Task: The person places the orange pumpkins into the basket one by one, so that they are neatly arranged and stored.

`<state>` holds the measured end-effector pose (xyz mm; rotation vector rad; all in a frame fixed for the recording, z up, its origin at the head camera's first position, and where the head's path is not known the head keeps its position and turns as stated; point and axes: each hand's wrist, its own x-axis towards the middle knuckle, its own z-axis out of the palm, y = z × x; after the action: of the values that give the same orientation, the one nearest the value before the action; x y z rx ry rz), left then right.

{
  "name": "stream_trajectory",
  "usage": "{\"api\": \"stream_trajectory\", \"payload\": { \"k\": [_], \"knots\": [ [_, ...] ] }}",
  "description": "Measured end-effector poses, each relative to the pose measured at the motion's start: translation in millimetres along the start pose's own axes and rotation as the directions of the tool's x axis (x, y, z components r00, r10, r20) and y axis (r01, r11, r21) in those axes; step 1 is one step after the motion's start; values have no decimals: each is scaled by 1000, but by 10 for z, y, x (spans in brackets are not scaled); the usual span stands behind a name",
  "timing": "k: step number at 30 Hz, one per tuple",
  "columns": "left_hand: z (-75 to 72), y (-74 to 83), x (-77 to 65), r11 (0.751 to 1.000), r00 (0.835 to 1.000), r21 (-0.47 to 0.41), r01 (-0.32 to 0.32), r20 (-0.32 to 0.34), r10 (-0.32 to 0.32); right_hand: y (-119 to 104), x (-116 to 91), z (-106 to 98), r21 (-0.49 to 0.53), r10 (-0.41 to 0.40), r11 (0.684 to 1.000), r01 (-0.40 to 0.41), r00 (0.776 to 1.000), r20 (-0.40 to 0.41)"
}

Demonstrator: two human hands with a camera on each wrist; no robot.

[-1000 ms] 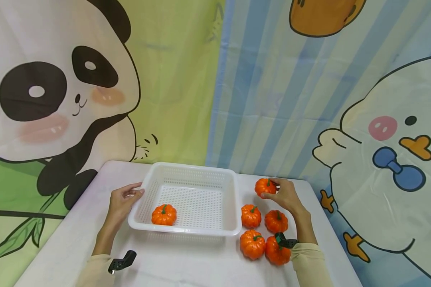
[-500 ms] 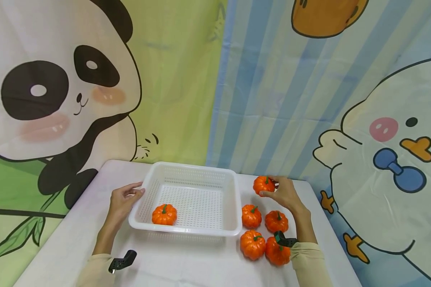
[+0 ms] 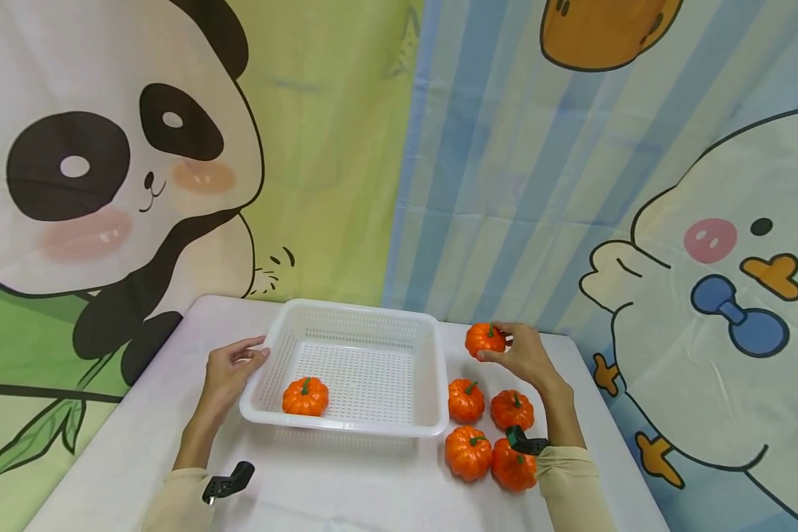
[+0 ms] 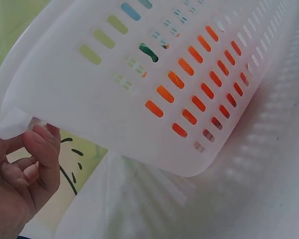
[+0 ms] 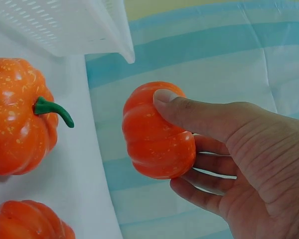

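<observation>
A white plastic basket (image 3: 359, 428) with slotted walls stands on the table. My left hand (image 3: 229, 373) grips its left rim, and the left wrist view shows curled fingers (image 4: 42, 144) under the rim. One small orange pumpkin (image 3: 305, 397) with a green stem sits inside, near the front left corner. Right of the basket, my right hand (image 3: 524, 356) holds another pumpkin (image 3: 484, 340) above the table's back right part. In the right wrist view the thumb lies across that pumpkin (image 5: 154, 134), with the other fingers behind and below it.
Several more pumpkins (image 3: 468, 453) stand on the white table (image 3: 346, 488) along the basket's right side, close to my right forearm. A cartoon-printed curtain (image 3: 346, 185) hangs directly behind the table's back edge.
My right hand has moved slightly left and away from me, carrying the pumpkin. My left hand has stayed on the basket rim, and the basket shows no clear movement.
</observation>
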<state>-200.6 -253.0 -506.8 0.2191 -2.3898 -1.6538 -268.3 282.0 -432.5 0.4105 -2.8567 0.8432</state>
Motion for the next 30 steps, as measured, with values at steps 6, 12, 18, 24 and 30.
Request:
{"api": "stream_trajectory", "payload": {
  "k": [6,12,18,24,30],
  "knots": [
    [-6,7,-8,1000,1000,-5,0,4,0,-49,8,-34,8,-21,1000,21,1000,5],
    [-10,17,-11,1000,1000,-7,6,11,-6,-108,23,-59,36,-38,999,38,999,12],
    [-11,5,-15,1000,1000,3,21,11,-21,-162,35,-59,39,-52,998,51,998,20],
    [-3,-17,-5,1000,1000,-5,9,9,-9,-225,39,-76,38,-55,998,55,998,23],
    [-2,-12,-5,1000,1000,-12,-7,8,7,-287,48,-99,38,-60,997,59,998,13]
  ]
}}
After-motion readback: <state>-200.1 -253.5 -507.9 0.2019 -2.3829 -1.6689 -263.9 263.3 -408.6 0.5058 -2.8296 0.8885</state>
